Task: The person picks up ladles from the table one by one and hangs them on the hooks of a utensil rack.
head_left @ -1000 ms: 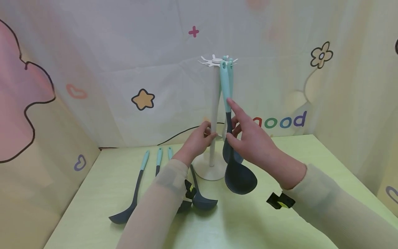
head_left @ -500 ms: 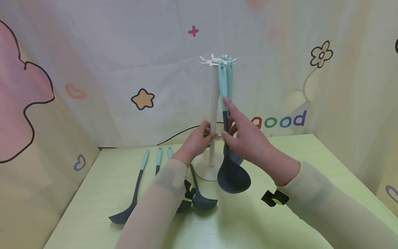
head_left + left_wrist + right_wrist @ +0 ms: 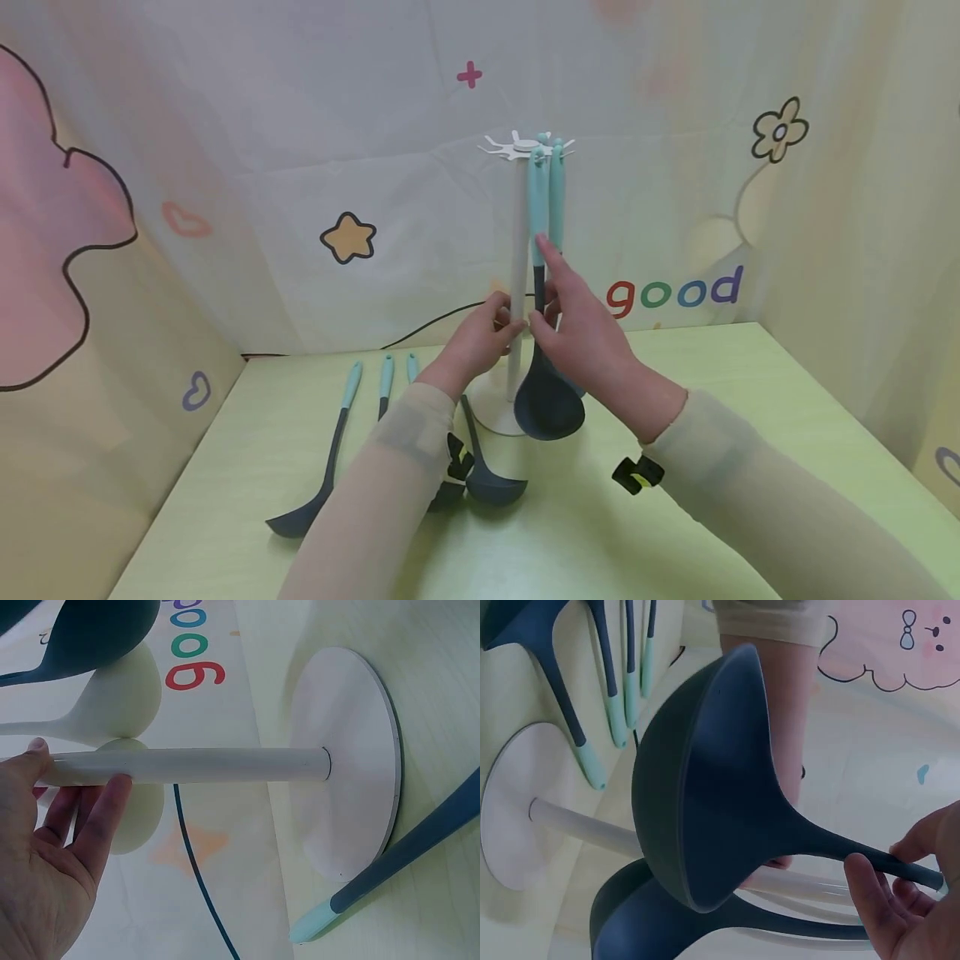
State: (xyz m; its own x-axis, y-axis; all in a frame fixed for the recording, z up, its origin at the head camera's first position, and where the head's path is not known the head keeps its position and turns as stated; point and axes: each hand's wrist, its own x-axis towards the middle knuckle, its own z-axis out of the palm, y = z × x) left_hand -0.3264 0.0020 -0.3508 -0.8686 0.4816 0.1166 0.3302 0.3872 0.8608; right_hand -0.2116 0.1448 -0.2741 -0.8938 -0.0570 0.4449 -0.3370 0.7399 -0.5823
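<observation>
My left hand (image 3: 472,342) grips the white pole (image 3: 517,250) of an upright utensil stand, thumb and fingers around it. In the right wrist view, my right hand (image 3: 922,892) pinches the dark shaft of a ladle (image 3: 727,787) with a mint handle. That ladle hangs nearly upright in front of the stand. Its handle top is at one of the white hooks (image 3: 517,148); whether the hook passes fully through the hole is too small to tell. Just behind hangs another dark ladle (image 3: 652,915). Pale ladles (image 3: 124,697) also hang behind the pole.
Several mint-handled utensils lie on the table left of the stand, among them a ladle (image 3: 491,483) and one at the far left (image 3: 296,521); my left forearm partly covers them. The stand's round white base (image 3: 345,765) rests on the pale green table (image 3: 202,500).
My right hand has moved left with the ladle. The ladle's bowl has swung left and slightly up, so it now hangs straighter. The left hand has stayed on the pole.
</observation>
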